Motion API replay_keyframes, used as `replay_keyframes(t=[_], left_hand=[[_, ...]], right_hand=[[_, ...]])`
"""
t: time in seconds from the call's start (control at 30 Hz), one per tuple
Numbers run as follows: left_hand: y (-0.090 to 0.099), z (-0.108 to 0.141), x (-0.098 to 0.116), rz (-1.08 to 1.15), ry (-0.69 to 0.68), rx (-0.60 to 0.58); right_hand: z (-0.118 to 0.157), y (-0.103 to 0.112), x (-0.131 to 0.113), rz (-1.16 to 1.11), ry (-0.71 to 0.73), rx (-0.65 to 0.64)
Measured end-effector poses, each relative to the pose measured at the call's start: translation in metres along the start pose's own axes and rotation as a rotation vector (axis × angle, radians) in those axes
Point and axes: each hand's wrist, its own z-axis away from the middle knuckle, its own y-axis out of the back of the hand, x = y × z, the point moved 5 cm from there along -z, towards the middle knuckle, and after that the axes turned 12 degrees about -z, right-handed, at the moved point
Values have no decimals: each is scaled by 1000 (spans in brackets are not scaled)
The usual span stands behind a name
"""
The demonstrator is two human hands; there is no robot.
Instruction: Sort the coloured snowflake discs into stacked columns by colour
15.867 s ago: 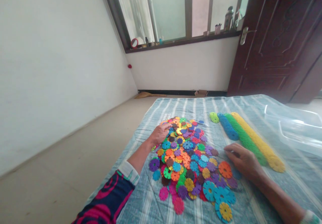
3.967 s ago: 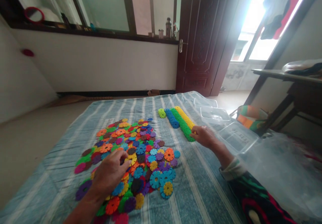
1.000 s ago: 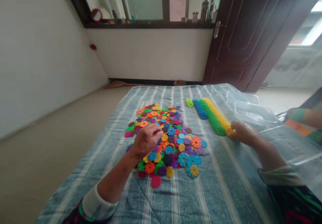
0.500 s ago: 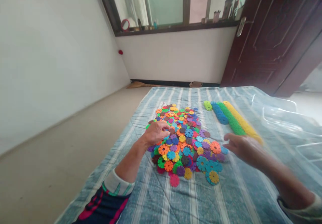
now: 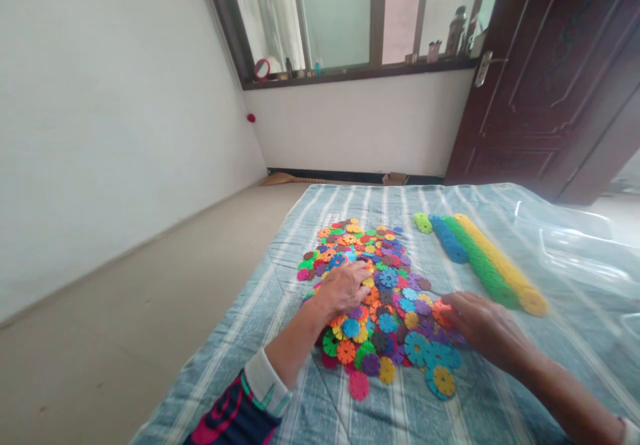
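A spread pile of notched plastic discs in many colours [image 5: 387, 277] lies on a striped blue cloth. My left hand [image 5: 345, 286] rests on the middle of the pile, fingers bent down among the discs; what its fingertips hold, if anything, is hidden. At the pile's right edge, my right hand [image 5: 475, 318] has its fingertips on an orange disc [image 5: 441, 312]. Beyond it lie overlapping rows of yellow [image 5: 500, 262], green [image 5: 477, 266] and blue discs [image 5: 449, 238], with a short light green group [image 5: 423, 223] at their left.
Clear plastic containers [image 5: 585, 252] stand on the right side of the cloth. A white wall [image 5: 120, 98] is on the left, and a dark red door [image 5: 545, 85] at the back right. Small items line the window sill [image 5: 360, 73].
My left hand has moved right and down onto the discs. My right hand has come to the orange disc at the pile's edge. The whole view has shifted slightly.
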Motion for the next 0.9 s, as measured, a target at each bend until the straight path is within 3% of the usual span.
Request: replay_keyframes(t=[0.23,0.4,0.67,0.8,0.9], left_hand=[[-5,-8,-49,-28,135,44],[-5,-3,-65,-62,202,57],[2,-1,-54,-130,249,77],[7,-8,-35,-136,142,122],[5,-15,-25,-109,80,86]], right_hand=[[1,0,0,5,11,48],[2,-2,2,29,13,42],[1,-7,4,86,26,50],[1,-8,4,112,25,47],[1,-9,4,128,18,45]])
